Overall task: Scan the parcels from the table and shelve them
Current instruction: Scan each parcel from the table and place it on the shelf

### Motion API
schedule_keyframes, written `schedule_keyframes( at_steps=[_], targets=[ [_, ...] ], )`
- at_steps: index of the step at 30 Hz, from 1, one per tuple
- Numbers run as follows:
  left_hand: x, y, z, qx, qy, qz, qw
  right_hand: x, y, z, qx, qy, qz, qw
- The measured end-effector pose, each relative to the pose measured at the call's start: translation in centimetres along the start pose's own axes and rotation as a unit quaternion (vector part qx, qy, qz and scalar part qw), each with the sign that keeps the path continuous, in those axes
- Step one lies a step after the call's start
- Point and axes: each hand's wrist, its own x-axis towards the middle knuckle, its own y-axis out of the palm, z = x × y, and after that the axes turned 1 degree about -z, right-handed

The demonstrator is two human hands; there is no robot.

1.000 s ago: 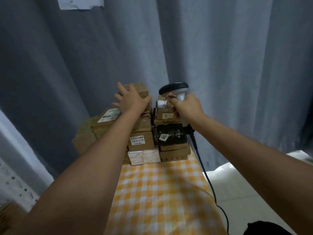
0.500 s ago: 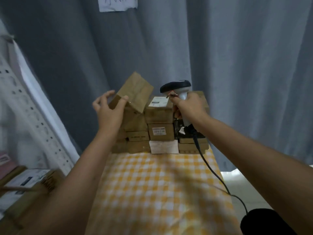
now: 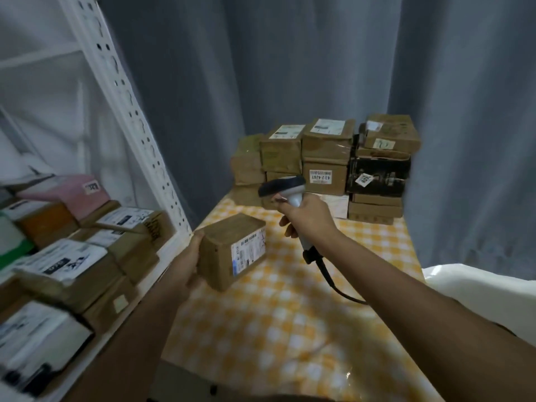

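My left hand (image 3: 190,261) grips a brown cardboard parcel (image 3: 229,248) from its left side and holds it above the yellow checked table (image 3: 290,314). The parcel's white label faces right. My right hand (image 3: 307,217) grips a handheld barcode scanner (image 3: 282,187), whose dark head sits just above and to the right of the parcel. Its black cable hangs down under my right forearm. A stack of brown parcels (image 3: 324,158) and one black box (image 3: 377,177) stands at the table's far end.
A white metal shelf rack (image 3: 127,111) rises on the left, its shelf holding several labelled parcels (image 3: 72,256) and a pink one (image 3: 69,190). Grey curtains (image 3: 290,68) hang behind the table. A white surface (image 3: 478,288) lies at the right.
My left hand lifted the brown parcel off the stack and brought it down toward me. My right hand pulled the scanner back from the stack. The view swung left, showing the shelf.
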Motion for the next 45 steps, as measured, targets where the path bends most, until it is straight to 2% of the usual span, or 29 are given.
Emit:
schedule_keyframes(
  at_steps=[2, 5, 9, 12, 16, 19, 23, 25, 35, 45],
  targets=[
    [1.1, -1.1, 1.2, 0.117, 0.103, -0.051, 0.986, -0.4, 0.6, -0.9, 0.019, 0.018, -0.002, 1.000],
    [2.2, -1.9, 1.8, 0.183, 0.209, -0.022, 0.960, -0.8, 1.1, -1.9, 0.044, 0.039, 0.001, 0.998],
    [2.7, -1.8, 3.1, 0.283, 0.229, 0.039, 0.931, -1.6, 1.6, -2.9, 0.052, 0.046, 0.011, 0.998],
    [2.2, -1.4, 4.6, 0.315, 0.234, 0.021, 0.920, -2.2, 2.0, -3.4, 0.052, 0.049, 0.021, 0.997],
    [3.1, -1.5, 4.8, 0.245, 0.232, 0.014, 0.941, -2.5, 2.1, -3.5, 0.033, 0.039, 0.051, 0.997],
    [3.4, -1.4, 4.2, 0.135, 0.168, 0.049, 0.975, -2.5, 1.6, -2.7, 0.025, 0.028, 0.077, 0.996],
    [3.5, -1.3, 4.1, 0.047, 0.107, 0.103, 0.988, -2.3, 0.5, -0.9, 0.010, 0.011, 0.103, 0.995],
    [3.6, -1.2, 4.2, 0.008, 0.094, 0.105, 0.990, -2.2, 0.1, -0.1, -0.017, 0.010, 0.121, 0.992],
    [3.6, -1.3, 3.9, -0.018, 0.102, 0.144, 0.984, -1.8, -1.3, 1.3, -0.054, 0.020, 0.162, 0.985],
    [4.1, -1.0, 3.7, -0.024, 0.106, 0.149, 0.983, -1.5, -2.3, 3.0, -0.094, -0.001, 0.194, 0.976]
  ],
)
